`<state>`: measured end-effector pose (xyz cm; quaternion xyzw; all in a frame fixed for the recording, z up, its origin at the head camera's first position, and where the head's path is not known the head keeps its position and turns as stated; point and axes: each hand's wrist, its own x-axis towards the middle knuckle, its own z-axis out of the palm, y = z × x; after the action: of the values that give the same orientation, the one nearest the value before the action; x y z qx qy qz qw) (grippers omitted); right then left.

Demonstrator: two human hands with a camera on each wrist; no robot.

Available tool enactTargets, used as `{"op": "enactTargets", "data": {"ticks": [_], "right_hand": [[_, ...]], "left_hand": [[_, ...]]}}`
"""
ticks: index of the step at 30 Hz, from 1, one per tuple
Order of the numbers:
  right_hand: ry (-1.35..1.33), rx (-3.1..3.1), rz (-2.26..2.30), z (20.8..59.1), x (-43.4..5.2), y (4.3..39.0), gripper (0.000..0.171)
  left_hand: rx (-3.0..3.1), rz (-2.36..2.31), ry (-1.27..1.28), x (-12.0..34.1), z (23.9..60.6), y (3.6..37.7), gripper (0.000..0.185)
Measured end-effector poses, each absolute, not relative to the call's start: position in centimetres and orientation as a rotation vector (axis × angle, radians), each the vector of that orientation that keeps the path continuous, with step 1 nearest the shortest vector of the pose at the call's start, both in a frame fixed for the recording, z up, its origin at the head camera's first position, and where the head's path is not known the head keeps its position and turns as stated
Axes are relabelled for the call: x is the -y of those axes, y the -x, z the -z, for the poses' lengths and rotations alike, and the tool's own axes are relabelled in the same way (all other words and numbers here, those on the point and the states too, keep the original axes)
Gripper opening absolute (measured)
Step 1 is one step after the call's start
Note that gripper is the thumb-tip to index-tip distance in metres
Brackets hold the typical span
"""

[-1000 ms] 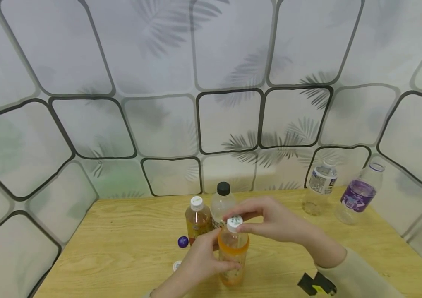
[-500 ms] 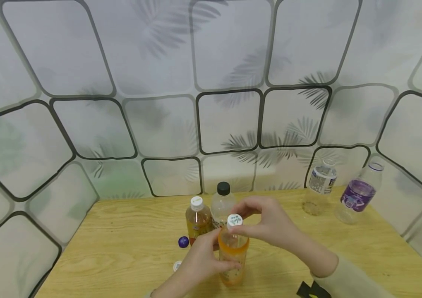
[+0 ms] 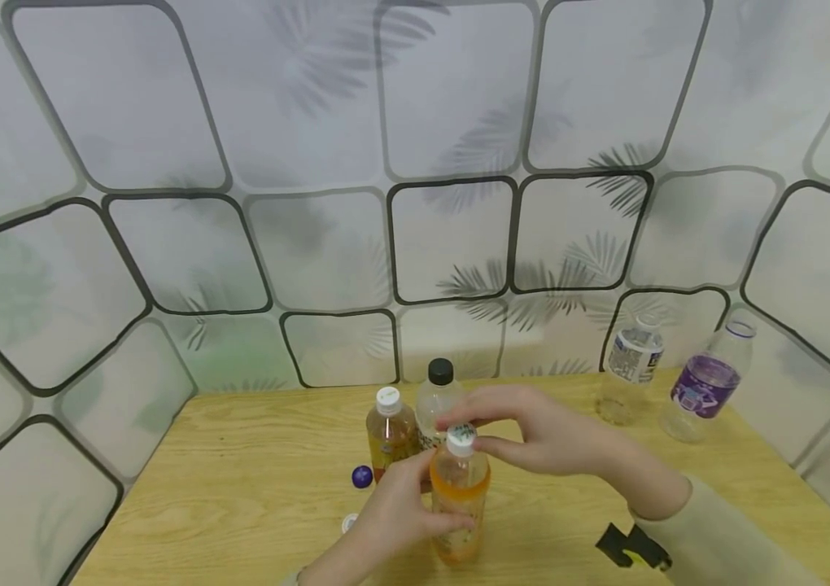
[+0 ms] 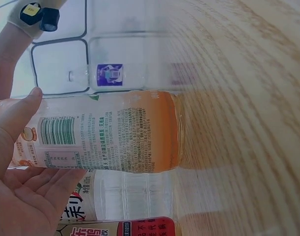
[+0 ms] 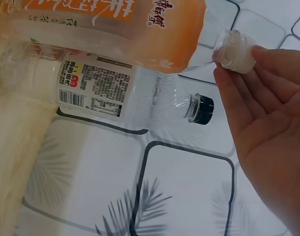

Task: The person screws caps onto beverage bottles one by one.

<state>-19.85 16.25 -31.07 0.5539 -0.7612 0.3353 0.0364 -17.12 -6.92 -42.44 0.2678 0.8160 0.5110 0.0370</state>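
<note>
Wooden table (image 3: pixel 254 456) against a tiled wall: left hand (image 3: pixel 393 521) grips the orange bottle (image 3: pixel 459 505) standing near the front edge, right hand (image 3: pixel 547 439) pinches its white cap (image 3: pixel 461 439).

A left hand (image 3: pixel 393 521) grips an orange bottle (image 3: pixel 459 505) upright on the wooden table (image 3: pixel 239 488) while the right hand (image 3: pixel 539 435) pinches its white cap (image 3: pixel 461 438); two capped bottles stand just behind.
</note>
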Motion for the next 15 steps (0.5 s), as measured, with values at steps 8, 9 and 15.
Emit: {"op": "enactTargets", "data": {"ticks": [8,9,15], "right_hand": [[-1.636,2.395,-0.698,30.1,-16.1,19.0,0.036],[-1.627,2.4,-0.651,29.9,-16.1,18.9,0.036],[-1.52,2.434,-0.552,29.6,-15.7,18.3,0.025]], "left_hand": [[-2.507,-1.578,-0.809,6.9,42.4,17.0,0.059],[-2.509,-1.579,-0.81,6.9,42.4,17.0,0.059],[-2.516,-1.573,-0.8,6.8,42.3,17.1,0.057]]}}
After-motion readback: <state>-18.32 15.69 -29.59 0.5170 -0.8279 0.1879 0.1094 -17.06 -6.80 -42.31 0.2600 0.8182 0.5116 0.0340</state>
